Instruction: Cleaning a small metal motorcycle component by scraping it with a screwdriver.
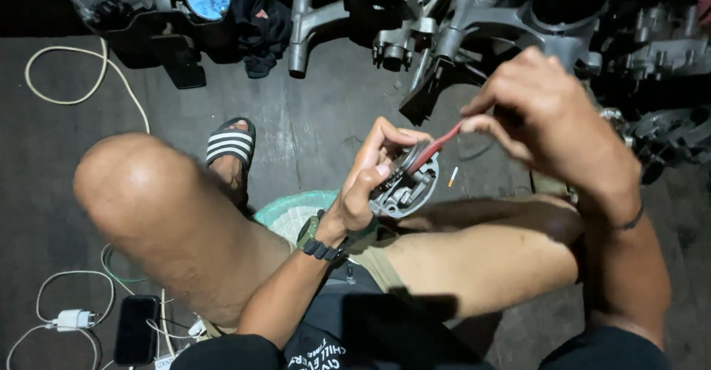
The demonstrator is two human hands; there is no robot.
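Note:
My left hand (pixel 368 174) grips a small grey metal engine part (pixel 409 187), round with ribs and holes, holding it above my lap. My right hand (pixel 544 111) pinches the far end of a thin red strip (pixel 438 146), a wire or tool, whose lower end rests against the top of the part. A dark watch (pixel 317 238) is on my left wrist and a thin band on my right wrist. My bare knees flank the hands as I sit.
Grey metal engine casings (pixel 459 25) lie on the dark floor ahead. A striped sandal (pixel 230 145) covers my left foot. A green woven basket (pixel 292 211) sits under my leg. A white cable (pixel 81 81), a charger (pixel 72 318) and a black phone (pixel 137 329) lie at left.

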